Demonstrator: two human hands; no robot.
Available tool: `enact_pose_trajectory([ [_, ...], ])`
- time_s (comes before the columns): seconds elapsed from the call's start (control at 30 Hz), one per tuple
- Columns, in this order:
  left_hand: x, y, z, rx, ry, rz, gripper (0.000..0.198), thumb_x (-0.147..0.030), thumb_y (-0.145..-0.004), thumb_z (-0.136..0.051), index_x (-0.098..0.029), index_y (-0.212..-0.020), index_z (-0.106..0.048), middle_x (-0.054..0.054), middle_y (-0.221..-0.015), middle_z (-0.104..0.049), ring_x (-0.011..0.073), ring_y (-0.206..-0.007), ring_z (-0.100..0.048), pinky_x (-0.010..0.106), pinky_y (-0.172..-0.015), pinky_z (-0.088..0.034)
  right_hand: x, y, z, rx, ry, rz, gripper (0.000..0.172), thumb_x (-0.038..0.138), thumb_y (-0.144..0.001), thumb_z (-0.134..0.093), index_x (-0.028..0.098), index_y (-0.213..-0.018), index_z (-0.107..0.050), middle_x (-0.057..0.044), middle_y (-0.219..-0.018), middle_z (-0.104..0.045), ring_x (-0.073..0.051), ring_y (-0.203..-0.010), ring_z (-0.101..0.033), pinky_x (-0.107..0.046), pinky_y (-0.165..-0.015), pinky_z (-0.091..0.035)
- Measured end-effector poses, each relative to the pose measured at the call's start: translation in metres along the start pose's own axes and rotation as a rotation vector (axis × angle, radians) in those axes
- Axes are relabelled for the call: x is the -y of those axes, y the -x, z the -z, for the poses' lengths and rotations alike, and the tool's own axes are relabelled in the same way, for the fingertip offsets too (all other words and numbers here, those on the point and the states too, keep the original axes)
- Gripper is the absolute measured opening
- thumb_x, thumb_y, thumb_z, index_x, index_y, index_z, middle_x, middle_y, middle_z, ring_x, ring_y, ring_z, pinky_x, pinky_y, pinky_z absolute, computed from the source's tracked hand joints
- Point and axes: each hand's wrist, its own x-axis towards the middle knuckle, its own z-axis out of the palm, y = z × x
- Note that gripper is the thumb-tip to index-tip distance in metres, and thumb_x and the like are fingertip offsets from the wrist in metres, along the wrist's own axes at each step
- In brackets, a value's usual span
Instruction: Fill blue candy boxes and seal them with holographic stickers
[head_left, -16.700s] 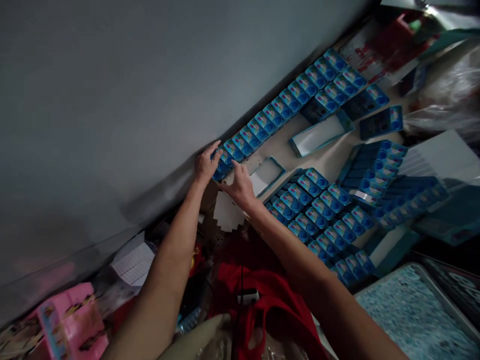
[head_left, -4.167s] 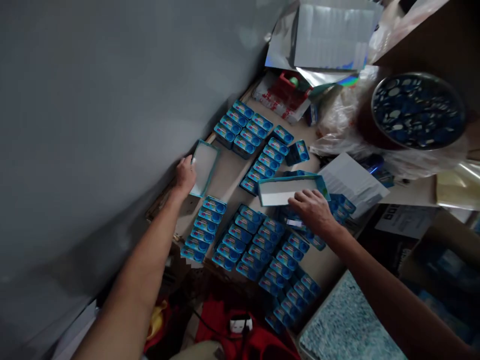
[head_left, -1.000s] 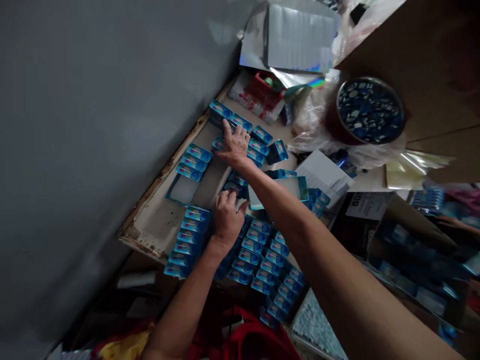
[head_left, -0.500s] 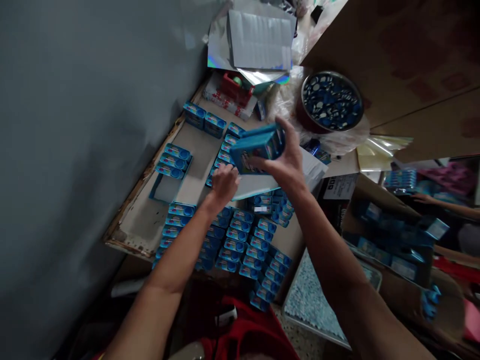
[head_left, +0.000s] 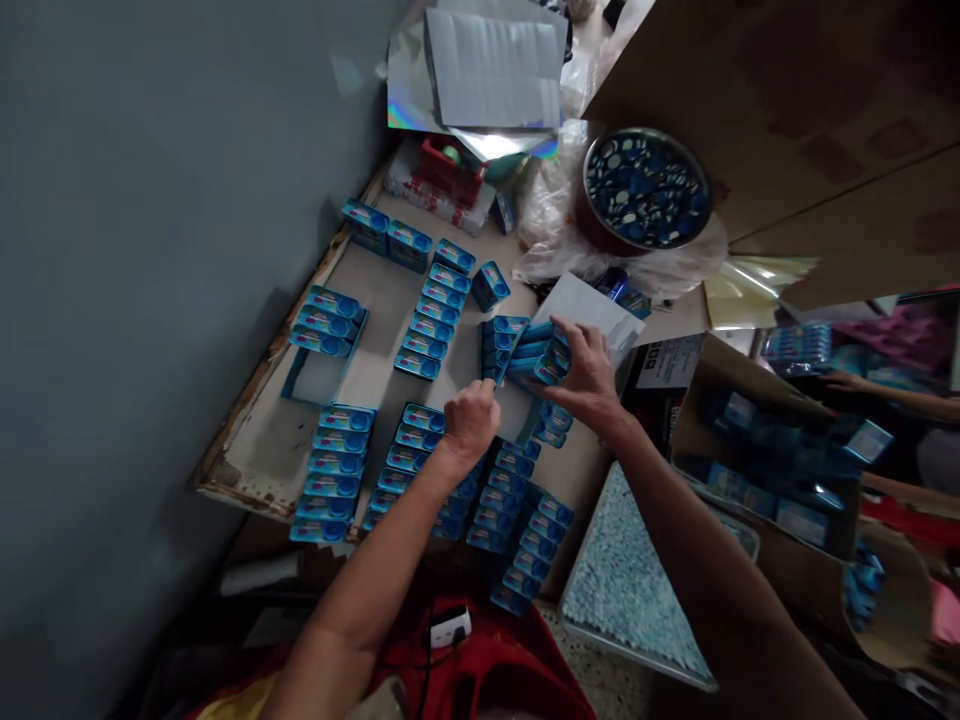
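Note:
My right hand (head_left: 589, 375) is closed around a stack of small blue boxes (head_left: 531, 352), fingers at their right ends. The stack sits at the upper part of a blue-edged display box (head_left: 517, 412) with a pale inside. My left hand (head_left: 472, 418) is closed at the left edge of that display box, by a thin blue flap; the exact grip is partly hidden. To the left, a column of similar boxes (head_left: 430, 325) lies in a row, and one lone box (head_left: 490, 287) stands just above the hands. Several more columns of boxes (head_left: 339, 470) lie nearer to me.
A partly filled blue-edged display box (head_left: 289, 378) lies at the table's left. A metal bowl (head_left: 646, 190) of blue and white pieces stands at the back right, by a large carton (head_left: 825, 130). A tray of pale blue pellets (head_left: 630, 570) and an open carton (head_left: 690, 440) are at right.
My right hand has lowered its blue boxes to the display box on the table. My left hand has shifted right and slightly down. A lone box now shows near the column.

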Motion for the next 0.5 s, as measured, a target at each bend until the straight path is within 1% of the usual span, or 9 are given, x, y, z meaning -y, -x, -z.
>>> enact_pose_trajectory([
  [0.1, 0.000, 0.008, -0.013, -0.004, 0.010, 0.004, 0.020, -0.013, -0.099, -0.056, -0.018, -0.115, -0.066, 0.011, -0.113, -0.073, 0.0249, -0.106, -0.072, 0.033, -0.083, -0.053, -0.002, 0.003, -0.001, 0.015, 0.007, 0.046, 0.091, 0.051, -0.075, -0.075, 0.025, -0.158, -0.046, -0.016, -0.143, -0.052, -0.038, -0.132, -0.053, -0.052, -0.112, -0.048],
  [0.2, 0.004, 0.014, -0.022, -0.006, 0.015, 0.000, 0.018, -0.011, -0.099, -0.057, -0.018, -0.113, -0.066, 0.011, -0.111, -0.073, 0.0247, -0.107, -0.071, 0.033, -0.086, -0.053, -0.001, 0.006, -0.015, 0.083, 0.045, 0.057, 0.096, 0.048, -0.073, -0.077, 0.029, -0.161, -0.043, -0.016, -0.148, -0.050, -0.042, -0.136, -0.051, -0.058, -0.114, -0.046],
  [0.27, 0.006, 0.018, -0.026, -0.005, 0.015, 0.000, 0.019, -0.010, -0.098, -0.057, -0.018, -0.114, -0.066, 0.011, -0.112, -0.073, 0.0244, -0.108, -0.071, 0.034, -0.087, -0.053, 0.002, 0.007, -0.026, 0.127, 0.091, 0.046, 0.101, 0.046, -0.072, -0.078, 0.034, -0.164, -0.038, -0.016, -0.155, -0.046, -0.044, -0.142, -0.047, -0.062, -0.115, -0.042],
  [0.33, 0.008, 0.021, -0.027, -0.005, 0.018, -0.010, 0.020, -0.012, -0.099, -0.059, -0.018, -0.116, -0.066, 0.010, -0.113, -0.074, 0.0239, -0.107, -0.071, 0.033, -0.088, -0.053, 0.004, 0.008, -0.032, 0.148, 0.138, 0.050, 0.106, 0.048, -0.072, -0.080, 0.034, -0.167, -0.032, -0.018, -0.162, -0.040, -0.046, -0.150, -0.039, -0.066, -0.118, -0.038],
  [0.37, 0.011, 0.024, -0.026, -0.010, 0.025, -0.020, 0.019, -0.015, -0.100, -0.062, -0.019, -0.118, -0.067, 0.010, -0.114, -0.074, 0.0236, -0.107, -0.072, 0.033, -0.087, -0.054, 0.005, 0.008, -0.032, 0.161, 0.157, 0.064, 0.110, 0.051, -0.072, -0.081, 0.033, -0.168, -0.029, -0.019, -0.165, -0.036, -0.047, -0.153, -0.034, -0.067, -0.119, -0.036],
  [0.43, 0.020, 0.031, -0.020, -0.045, 0.055, -0.051, 0.022, -0.026, -0.100, -0.068, -0.020, -0.121, -0.068, 0.010, -0.113, -0.075, 0.0233, -0.106, -0.073, 0.032, -0.086, -0.054, 0.007, 0.006, -0.025, 0.195, 0.170, 0.101, 0.118, 0.059, -0.070, -0.083, 0.027, -0.169, -0.027, -0.022, -0.170, -0.029, -0.049, -0.158, -0.026, -0.071, -0.121, -0.032],
  [0.5, 0.039, 0.038, -0.008, -0.129, 0.085, -0.056, 0.028, -0.036, -0.098, -0.071, -0.022, -0.123, -0.069, 0.009, -0.112, -0.076, 0.0230, -0.105, -0.073, 0.031, -0.087, -0.054, 0.009, -0.005, -0.010, 0.206, 0.133, 0.135, 0.121, 0.066, -0.069, -0.085, 0.022, -0.167, -0.031, -0.025, -0.172, -0.024, -0.050, -0.159, -0.024, -0.071, -0.121, -0.033],
])
